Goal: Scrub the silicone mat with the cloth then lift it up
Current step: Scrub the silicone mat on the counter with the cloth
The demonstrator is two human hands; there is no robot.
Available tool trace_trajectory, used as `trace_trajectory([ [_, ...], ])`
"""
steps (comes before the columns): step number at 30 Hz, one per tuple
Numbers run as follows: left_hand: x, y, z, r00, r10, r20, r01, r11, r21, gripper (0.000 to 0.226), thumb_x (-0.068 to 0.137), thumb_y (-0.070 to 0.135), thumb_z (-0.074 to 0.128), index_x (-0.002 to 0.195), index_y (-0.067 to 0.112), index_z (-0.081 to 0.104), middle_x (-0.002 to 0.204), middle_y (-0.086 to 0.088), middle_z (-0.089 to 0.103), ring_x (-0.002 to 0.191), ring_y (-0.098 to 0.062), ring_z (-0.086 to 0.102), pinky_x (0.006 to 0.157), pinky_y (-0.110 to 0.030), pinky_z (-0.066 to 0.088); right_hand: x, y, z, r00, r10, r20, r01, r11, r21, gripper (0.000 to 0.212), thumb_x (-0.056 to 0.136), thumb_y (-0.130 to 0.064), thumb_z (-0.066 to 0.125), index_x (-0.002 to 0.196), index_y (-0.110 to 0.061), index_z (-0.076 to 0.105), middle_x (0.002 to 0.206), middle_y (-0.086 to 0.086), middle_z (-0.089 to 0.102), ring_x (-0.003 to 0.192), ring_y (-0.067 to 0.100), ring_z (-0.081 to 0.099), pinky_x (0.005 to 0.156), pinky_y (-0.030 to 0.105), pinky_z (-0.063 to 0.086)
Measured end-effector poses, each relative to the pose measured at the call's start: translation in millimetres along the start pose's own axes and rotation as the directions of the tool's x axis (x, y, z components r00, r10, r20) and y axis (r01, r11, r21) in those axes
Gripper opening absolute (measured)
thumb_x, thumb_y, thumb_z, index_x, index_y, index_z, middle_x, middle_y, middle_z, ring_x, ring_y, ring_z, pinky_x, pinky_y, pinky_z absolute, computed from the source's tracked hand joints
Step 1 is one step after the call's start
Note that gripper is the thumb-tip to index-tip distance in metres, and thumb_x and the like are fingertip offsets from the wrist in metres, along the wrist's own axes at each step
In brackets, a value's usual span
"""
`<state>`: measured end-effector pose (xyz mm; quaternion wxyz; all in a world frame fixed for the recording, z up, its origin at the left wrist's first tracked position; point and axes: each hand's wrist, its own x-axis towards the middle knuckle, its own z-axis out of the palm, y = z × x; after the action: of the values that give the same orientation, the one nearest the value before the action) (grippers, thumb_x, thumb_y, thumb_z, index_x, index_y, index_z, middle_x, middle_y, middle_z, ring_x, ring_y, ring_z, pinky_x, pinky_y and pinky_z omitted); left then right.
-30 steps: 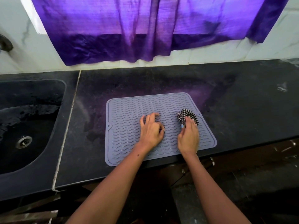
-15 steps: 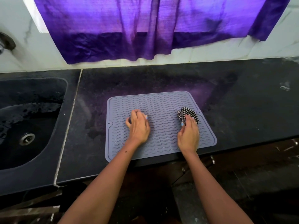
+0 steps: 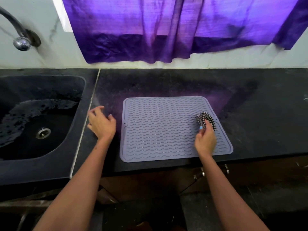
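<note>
A grey silicone mat (image 3: 163,127) with wavy ridges lies flat on the black counter, close to its front edge. My right hand (image 3: 205,140) rests on the mat's right side and holds a bunched black-and-white checked cloth (image 3: 206,120) against the mat. My left hand (image 3: 101,123) is off the mat, over the bare counter just left of the mat's left edge, fingers spread and holding nothing. It looks slightly blurred.
A dark sink (image 3: 38,120) with a metal drain (image 3: 43,132) lies to the left, wet inside. A tap (image 3: 18,33) sticks out of the wall above it. A purple curtain (image 3: 166,30) hangs behind the black counter (image 3: 258,114).
My left hand has slid from the middle of the mat leftwards and off its edge onto the counter. My right hand has stayed on the right side with the cloth.
</note>
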<state>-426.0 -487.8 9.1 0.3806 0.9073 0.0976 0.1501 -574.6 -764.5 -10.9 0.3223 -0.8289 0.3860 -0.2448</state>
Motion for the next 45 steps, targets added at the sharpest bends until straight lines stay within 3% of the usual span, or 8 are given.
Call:
trace_trajectory([
  [3,-21,20,9,0.971,0.164,0.174,-0.173,0.984,0.041,0.047,0.082,0.03,0.066,0.123,0.015,0.05,0.13,-0.012,0.047,0.122,-0.031,0.043,0.103,-0.049,0.028,2,-1,1,0.999,0.042,-0.017,-0.042,0.999,0.032,0.045,0.095,-0.014,0.044,0.14,-0.016,0.039,0.14,0.005,0.047,0.128,0.025,0.045,0.104,0.043,0.038],
  [6,-61,52,36,0.859,0.314,0.405,-0.323,0.945,-0.048,0.072,0.073,0.054,0.069,0.129,0.017,0.043,0.135,-0.006,0.043,0.128,-0.025,0.037,0.108,-0.048,0.03,-7,2,6,0.996,-0.093,-0.005,0.091,0.989,-0.116,0.05,0.091,-0.011,0.05,0.14,-0.013,0.038,0.145,0.005,0.042,0.136,0.023,0.036,0.111,0.044,0.032],
  [11,-108,92,75,0.754,0.318,0.575,-0.41,0.911,0.035,0.104,0.067,0.065,0.069,0.144,0.013,0.021,0.154,-0.011,0.019,0.144,-0.027,0.012,0.117,-0.047,0.013,-9,1,7,0.994,-0.109,0.002,0.107,0.98,-0.167,0.052,0.09,-0.01,0.051,0.14,-0.013,0.037,0.147,0.004,0.039,0.138,0.021,0.031,0.114,0.043,0.027],
  [21,-115,97,84,0.779,0.205,0.592,-0.312,0.947,0.082,0.103,0.076,0.058,0.066,0.149,0.018,0.006,0.158,-0.013,0.005,0.146,-0.027,-0.002,0.116,-0.046,-0.005,-10,0,8,0.994,-0.108,-0.004,0.105,0.973,-0.205,0.051,0.09,-0.011,0.049,0.14,-0.013,0.037,0.146,0.004,0.04,0.138,0.02,0.031,0.115,0.04,0.027],
  [30,-95,85,73,0.681,0.368,0.634,-0.484,0.875,0.013,0.092,0.082,0.048,0.062,0.149,0.01,0.011,0.159,-0.008,0.003,0.147,-0.021,0.001,0.113,-0.053,-0.008,-8,-4,5,0.998,-0.056,-0.032,0.053,0.994,-0.098,0.046,0.093,-0.013,0.046,0.138,-0.013,0.039,0.143,0.004,0.044,0.134,0.022,0.039,0.11,0.043,0.033],
  [34,-59,49,52,0.81,0.474,0.347,-0.452,0.88,-0.146,0.046,0.098,0.035,0.043,0.135,0.008,0.044,0.146,-0.007,0.038,0.138,-0.021,0.031,0.114,-0.044,0.011,-6,-20,1,0.994,0.083,-0.069,-0.073,0.989,0.128,0.045,0.097,-0.017,0.041,0.141,-0.016,0.035,0.142,0.005,0.045,0.13,0.024,0.043,0.105,0.044,0.038],
  [38,-12,11,30,0.921,0.31,0.236,-0.326,0.945,0.032,0.032,0.098,0.024,0.041,0.115,0.004,0.06,0.141,-0.014,0.045,0.133,-0.029,0.04,0.112,-0.045,0.021,-20,-47,13,0.983,-0.177,0.038,0.174,0.981,0.087,0.053,0.092,-0.008,0.046,0.143,-0.018,0.033,0.148,0.002,0.036,0.138,0.02,0.032,0.112,0.044,0.031],
  [45,15,-30,18,0.838,0.173,0.518,-0.406,0.831,0.379,0.062,0.1,0.039,0.021,0.15,0.004,0.007,0.159,-0.014,-0.001,0.147,-0.024,-0.003,0.119,-0.04,-0.003,-55,-56,49,0.743,-0.474,0.473,0.619,0.755,-0.216,0.062,0.094,-0.015,0.041,0.149,-0.017,0.013,0.158,0.0,0.009,0.146,0.014,0.001,0.114,0.026,-0.008],
])
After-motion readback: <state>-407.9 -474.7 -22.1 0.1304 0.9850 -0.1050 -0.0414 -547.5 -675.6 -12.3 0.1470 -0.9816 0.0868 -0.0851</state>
